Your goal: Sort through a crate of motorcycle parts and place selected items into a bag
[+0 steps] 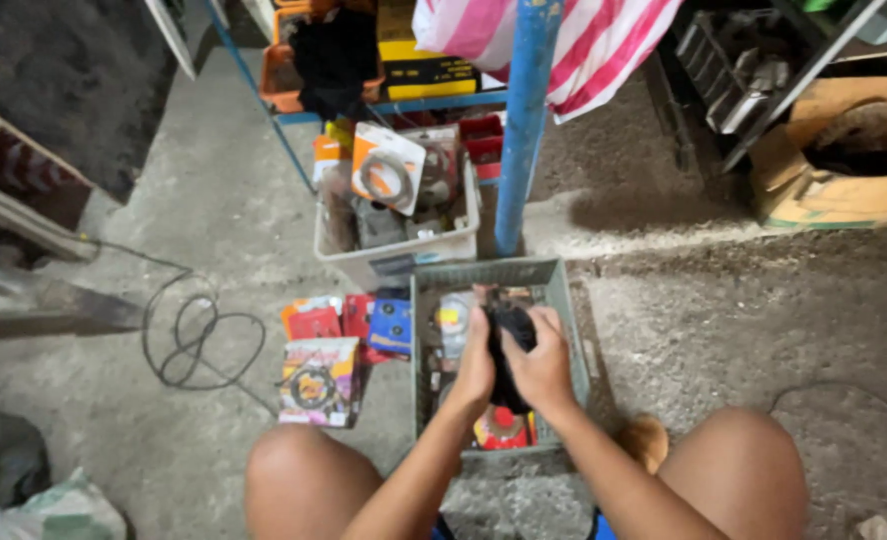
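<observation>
Both my hands are over a grey plastic basket (pixel 569 310) on the concrete floor between my knees. My left hand (pixel 476 365) and my right hand (pixel 544 362) together grip a black object (pixel 512 330), a soft or rubbery part whose exact kind I cannot tell. It hangs down between my palms above the basket. Inside the basket lie small packaged parts, among them a red round item (pixel 504 428) near its front wall and a clear packet (pixel 452 318) at the left.
A white tub (pixel 396 260) full of packaged parts stands behind the basket, by a blue post (pixel 524 120). Colourful boxes (pixel 319 380) lie on the floor at the left. A black cable (pixel 199 340) coils further left. A cardboard box (pixel 844 180) sits at the right.
</observation>
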